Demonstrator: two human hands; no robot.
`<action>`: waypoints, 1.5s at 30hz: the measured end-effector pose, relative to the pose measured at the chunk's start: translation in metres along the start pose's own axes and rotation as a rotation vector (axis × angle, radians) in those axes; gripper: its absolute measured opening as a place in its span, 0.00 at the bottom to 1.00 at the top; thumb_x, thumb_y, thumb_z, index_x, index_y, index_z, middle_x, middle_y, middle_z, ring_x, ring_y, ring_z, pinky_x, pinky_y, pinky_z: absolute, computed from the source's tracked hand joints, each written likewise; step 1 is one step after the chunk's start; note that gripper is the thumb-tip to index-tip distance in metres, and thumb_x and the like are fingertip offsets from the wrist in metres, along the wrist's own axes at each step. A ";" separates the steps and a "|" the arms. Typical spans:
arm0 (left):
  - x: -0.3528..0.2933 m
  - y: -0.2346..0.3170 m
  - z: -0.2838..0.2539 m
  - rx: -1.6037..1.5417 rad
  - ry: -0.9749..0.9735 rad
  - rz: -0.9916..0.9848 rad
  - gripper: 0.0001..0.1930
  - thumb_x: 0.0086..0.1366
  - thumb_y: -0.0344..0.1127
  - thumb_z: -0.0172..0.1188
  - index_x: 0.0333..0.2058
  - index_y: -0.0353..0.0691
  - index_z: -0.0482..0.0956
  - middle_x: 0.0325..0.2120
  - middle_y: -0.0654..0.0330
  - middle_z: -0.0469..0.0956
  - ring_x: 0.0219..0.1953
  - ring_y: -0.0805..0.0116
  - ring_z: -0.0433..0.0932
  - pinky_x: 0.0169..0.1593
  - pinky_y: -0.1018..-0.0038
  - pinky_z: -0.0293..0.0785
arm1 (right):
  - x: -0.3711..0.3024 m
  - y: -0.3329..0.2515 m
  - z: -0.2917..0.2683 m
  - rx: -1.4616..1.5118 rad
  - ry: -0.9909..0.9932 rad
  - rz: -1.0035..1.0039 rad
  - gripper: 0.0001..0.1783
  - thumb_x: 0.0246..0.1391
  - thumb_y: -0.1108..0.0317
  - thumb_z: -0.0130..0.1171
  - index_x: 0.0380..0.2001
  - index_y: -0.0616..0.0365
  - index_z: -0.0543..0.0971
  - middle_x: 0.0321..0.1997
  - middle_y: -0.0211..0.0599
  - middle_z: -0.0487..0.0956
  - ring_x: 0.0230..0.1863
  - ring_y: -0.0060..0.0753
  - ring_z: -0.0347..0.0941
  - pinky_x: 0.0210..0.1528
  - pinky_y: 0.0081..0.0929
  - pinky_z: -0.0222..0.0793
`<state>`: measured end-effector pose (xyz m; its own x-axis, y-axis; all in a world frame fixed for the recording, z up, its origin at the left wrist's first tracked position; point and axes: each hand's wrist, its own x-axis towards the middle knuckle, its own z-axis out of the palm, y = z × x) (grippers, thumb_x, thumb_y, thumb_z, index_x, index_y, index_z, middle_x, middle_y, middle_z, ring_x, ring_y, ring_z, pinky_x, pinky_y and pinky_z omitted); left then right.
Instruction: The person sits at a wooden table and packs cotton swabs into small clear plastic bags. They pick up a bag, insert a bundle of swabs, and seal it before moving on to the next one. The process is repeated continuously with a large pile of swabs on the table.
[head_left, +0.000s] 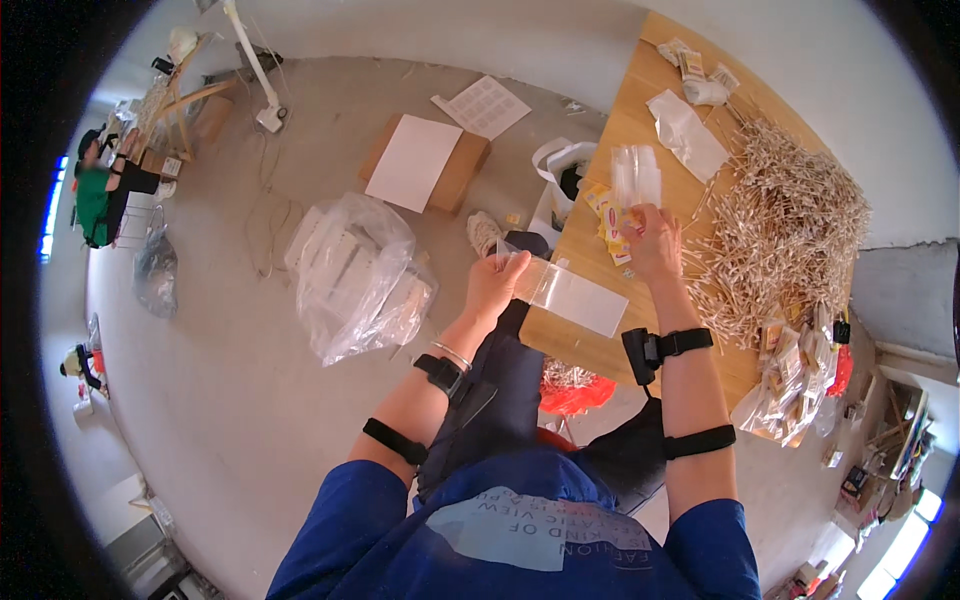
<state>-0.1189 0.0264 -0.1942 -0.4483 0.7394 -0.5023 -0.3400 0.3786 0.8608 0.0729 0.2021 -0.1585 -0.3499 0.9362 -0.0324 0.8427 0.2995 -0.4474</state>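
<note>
My left hand pinches one end of a clear plastic bag beside the table's left edge. The flat bag reaches out over the tabletop. On the table, my right hand has its fingers drawn together where several yellow printed cards meet a stack of clear bags. Whether those fingertips grip a card or a bag cannot be made out. To the right of this hand spreads a large heap of thin pale sticks, which look like cotton swabs.
Filled clear packets lie at the wooden table's near right corner. A white sheet and small packets sit farther back. On the floor are a plastic-wrapped bundle, a cardboard box and a white bag. Another person is far left.
</note>
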 end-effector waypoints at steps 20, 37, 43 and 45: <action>0.007 -0.010 -0.001 0.021 0.005 0.028 0.17 0.61 0.47 0.66 0.27 0.37 0.80 0.21 0.69 0.77 0.24 0.83 0.71 0.27 0.81 0.66 | 0.005 0.016 0.011 0.178 0.030 -0.015 0.13 0.42 0.69 0.68 0.34 0.55 0.80 0.40 0.43 0.74 0.46 0.50 0.69 0.50 0.42 0.68; 0.000 -0.001 0.003 0.074 0.029 0.083 0.19 0.62 0.49 0.64 0.23 0.39 0.78 0.19 0.70 0.75 0.22 0.83 0.69 0.26 0.79 0.65 | -0.017 0.011 0.006 0.149 0.220 -0.227 0.08 0.45 0.70 0.67 0.29 0.55 0.78 0.37 0.39 0.75 0.41 0.48 0.70 0.45 0.42 0.68; -0.004 0.002 0.002 0.083 0.039 0.081 0.19 0.62 0.48 0.64 0.23 0.37 0.79 0.20 0.69 0.76 0.22 0.82 0.71 0.27 0.79 0.66 | -0.028 0.011 -0.009 0.512 0.065 0.224 0.13 0.46 0.73 0.67 0.36 0.60 0.77 0.37 0.41 0.79 0.37 0.37 0.77 0.40 0.34 0.72; -0.004 0.003 0.003 0.089 0.038 0.090 0.19 0.62 0.48 0.64 0.23 0.37 0.79 0.19 0.69 0.75 0.22 0.82 0.70 0.26 0.79 0.66 | -0.035 0.012 -0.016 0.450 0.080 0.231 0.16 0.46 0.74 0.67 0.40 0.62 0.76 0.37 0.40 0.80 0.35 0.34 0.78 0.38 0.31 0.73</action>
<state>-0.1156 0.0263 -0.1893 -0.5057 0.7514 -0.4239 -0.2229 0.3609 0.9056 0.1021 0.1757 -0.1483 -0.1277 0.9851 -0.1155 0.6288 -0.0097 -0.7775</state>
